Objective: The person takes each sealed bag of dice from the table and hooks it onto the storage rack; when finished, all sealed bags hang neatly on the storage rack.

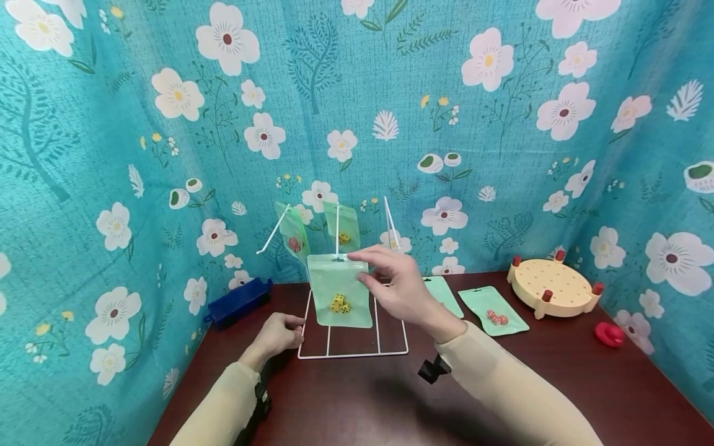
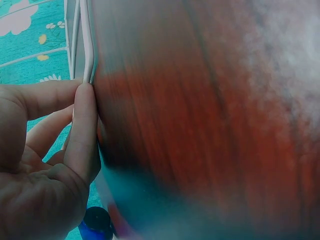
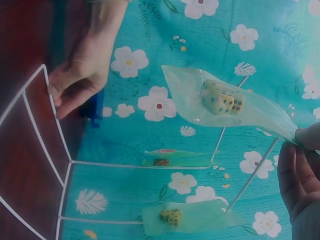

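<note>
My right hand [image 1: 398,285] pinches the top corner of a pale green pouch [image 1: 331,279] with yellow dice inside. The pouch hangs upright before the middle prong of a white wire rack [image 1: 352,355]; whether the prong passes through its hole I cannot tell. On the left, my left hand [image 1: 279,334] holds the side wire of the rack's base between thumb and fingers, seen close in the left wrist view. Farther back on the prongs hang a green pouch with red dice [image 1: 290,226] and another pouch with yellow dice [image 1: 348,229].
Right of the rack, two pouches lie on the dark table: one partly hidden pouch [image 1: 443,294] and one with red dice [image 1: 493,310]. Beyond are a cream round piece with red pegs [image 1: 552,285] and a small red object [image 1: 609,334]. A blue tray [image 1: 240,302] stands back left.
</note>
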`<state>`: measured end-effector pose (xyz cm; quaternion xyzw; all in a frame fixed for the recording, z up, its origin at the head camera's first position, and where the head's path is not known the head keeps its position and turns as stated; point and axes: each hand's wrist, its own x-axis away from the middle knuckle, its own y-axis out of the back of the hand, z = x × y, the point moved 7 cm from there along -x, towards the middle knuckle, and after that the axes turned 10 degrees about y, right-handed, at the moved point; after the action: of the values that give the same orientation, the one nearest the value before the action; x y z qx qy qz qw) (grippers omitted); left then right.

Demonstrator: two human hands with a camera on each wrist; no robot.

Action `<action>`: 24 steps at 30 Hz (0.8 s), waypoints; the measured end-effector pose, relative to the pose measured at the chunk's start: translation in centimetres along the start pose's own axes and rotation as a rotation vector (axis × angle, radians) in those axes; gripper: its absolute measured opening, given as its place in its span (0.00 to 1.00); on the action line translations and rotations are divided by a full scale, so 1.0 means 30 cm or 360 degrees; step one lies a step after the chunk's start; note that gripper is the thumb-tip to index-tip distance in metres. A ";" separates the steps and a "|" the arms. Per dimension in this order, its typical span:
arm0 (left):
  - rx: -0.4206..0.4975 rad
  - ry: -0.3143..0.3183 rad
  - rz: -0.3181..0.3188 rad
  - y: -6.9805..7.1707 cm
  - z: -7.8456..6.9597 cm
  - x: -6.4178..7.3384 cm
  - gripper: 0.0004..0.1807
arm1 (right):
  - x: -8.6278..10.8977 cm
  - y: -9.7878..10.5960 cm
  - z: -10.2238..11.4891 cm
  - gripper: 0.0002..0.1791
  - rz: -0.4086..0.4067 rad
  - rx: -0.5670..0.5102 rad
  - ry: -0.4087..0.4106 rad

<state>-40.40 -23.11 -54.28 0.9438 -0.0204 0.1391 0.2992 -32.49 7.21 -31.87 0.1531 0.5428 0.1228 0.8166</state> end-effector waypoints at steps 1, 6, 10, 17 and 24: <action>-0.0001 -0.0001 0.0000 0.000 0.000 0.000 0.23 | -0.003 -0.002 -0.006 0.21 -0.0004 0.0002 -0.0007; -0.0006 -0.0008 -0.0001 0.003 0.000 0.001 0.23 | -0.009 -0.013 -0.036 0.21 0.0001 0.0010 -0.0058; -0.0020 -0.0013 -0.0006 0.004 0.001 0.000 0.23 | -0.008 -0.017 -0.065 0.22 0.0016 0.0033 -0.0112; -0.0048 -0.0013 -0.0026 0.005 -0.001 -0.003 0.23 | -0.013 -0.024 -0.122 0.22 -0.0001 0.0092 -0.0203; -0.0038 -0.0016 -0.0037 0.003 0.007 -0.011 0.23 | -0.031 -0.046 -0.175 0.22 -0.0089 0.0074 -0.0283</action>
<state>-40.69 -23.31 -54.50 0.9410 -0.0125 0.1305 0.3120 -37.65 6.21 -33.50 0.1670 0.4749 0.0733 0.8609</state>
